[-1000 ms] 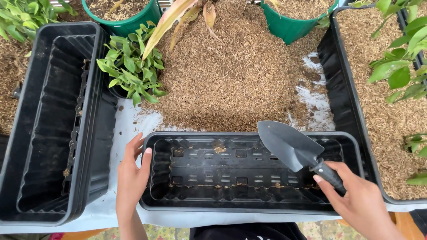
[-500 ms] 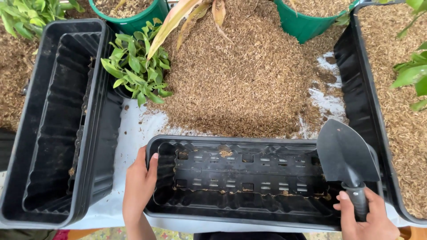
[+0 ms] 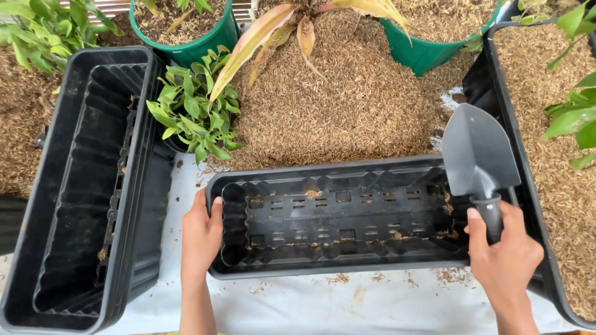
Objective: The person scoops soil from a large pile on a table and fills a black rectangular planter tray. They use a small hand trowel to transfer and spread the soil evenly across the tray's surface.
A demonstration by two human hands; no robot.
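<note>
The left hand [image 3: 200, 239] lies flat against the left end of an empty black planter [image 3: 338, 217], fingers hooked over its rim and thumb along the edge; the right hand [image 3: 504, 248] is closed around the black handle of a grey trowel [image 3: 478, 152], blade pointing up and away over the planter's right end; the planter sits crosswise on a white-covered desk [image 3: 323, 304], just in front of a heap of brown husk [image 3: 347, 105]; a second, deeper black planter [image 3: 81, 186] stands lengthwise at the left; a small leafy plant [image 3: 195, 111] grows between them; two green pots [image 3: 186, 31] stand behind the heap.
</note>
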